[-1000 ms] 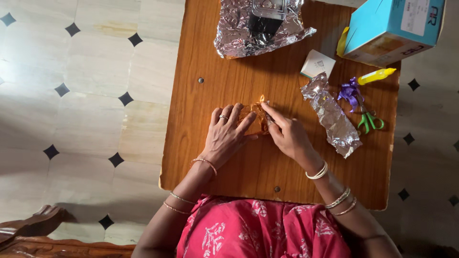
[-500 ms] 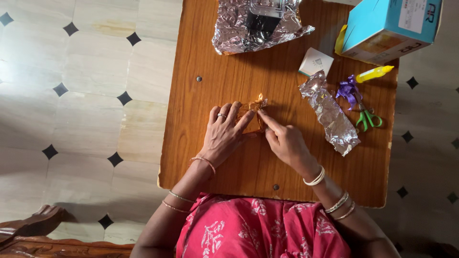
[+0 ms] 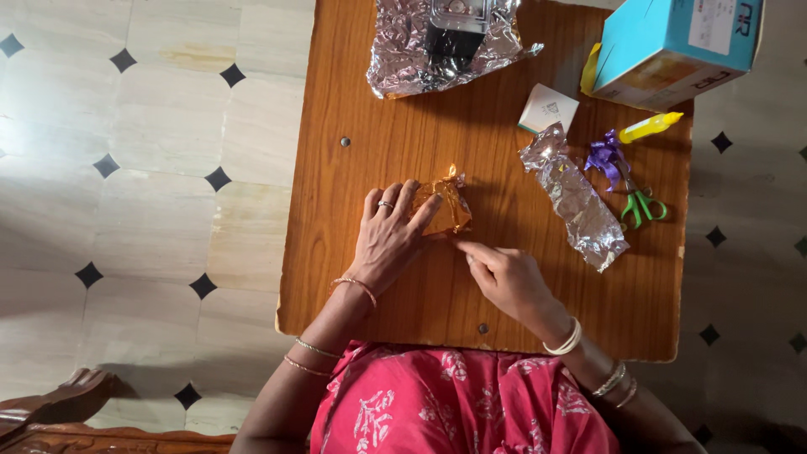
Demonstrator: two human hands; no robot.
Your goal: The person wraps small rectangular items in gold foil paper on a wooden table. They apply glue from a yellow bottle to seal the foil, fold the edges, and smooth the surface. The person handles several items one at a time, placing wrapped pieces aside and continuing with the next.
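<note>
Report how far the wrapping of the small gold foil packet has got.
Mostly wrapped: the gold foil packet looks closed, one corner sticking up. In hand: the left hand pins it to the wooden table; the right hand touches its lower edge. Left: purple ribbon lies unused.

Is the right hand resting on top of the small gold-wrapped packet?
No: the right hand lies on the wooden table just below the gold-wrapped packet, while the left hand presses on it.

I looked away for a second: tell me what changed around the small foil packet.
The right hand came off the golden foil packet, drawing back toward the body; its fingertips now rest on the wooden table just below the packet. The left hand stayed pressed on the packet. Packet, silver foil roll and scissors kept their places.
</note>
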